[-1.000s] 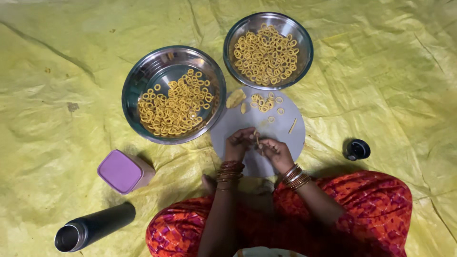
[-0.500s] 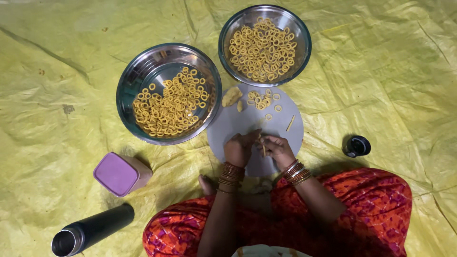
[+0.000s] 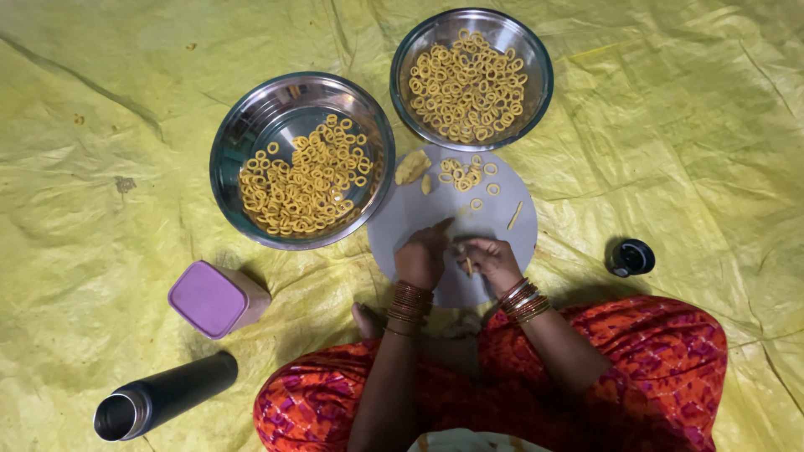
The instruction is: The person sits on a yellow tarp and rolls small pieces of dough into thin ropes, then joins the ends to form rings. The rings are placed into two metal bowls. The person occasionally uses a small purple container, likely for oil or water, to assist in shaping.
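Working over round grey board (image 3: 502,251) on yellow sheet (image 3: 687,125). Left hand (image 3: 421,255): fingers curled narrow, pinching at end of dough strip (image 3: 466,261). Right hand (image 3: 494,261): fingers bent close, holding same strip; both hands meet at board's near part, bangles on both wrists.

On board, far side: dough lump (image 3: 411,166), small loose rings (image 3: 466,173), one short rolled strip (image 3: 514,215) lying apart toward the right edge.

Left bowl (image 3: 251,125), steel, touching board's left rim: dough rings heaped toward the right half, left part bare metal. Far bowl (image 3: 536,59), steel, just beyond board: rings spread over whole bottom.

Purple-lidded box (image 3: 211,298), left of the knee, near left bowl. Dark flask (image 3: 163,397), lying on its side, mouth open toward the lower left, below box. Small dark cap (image 3: 630,257), right of board, well apart.

Red patterned cloth (image 3: 636,368) across lap at lower edge; bare toes showing beneath left wrist.
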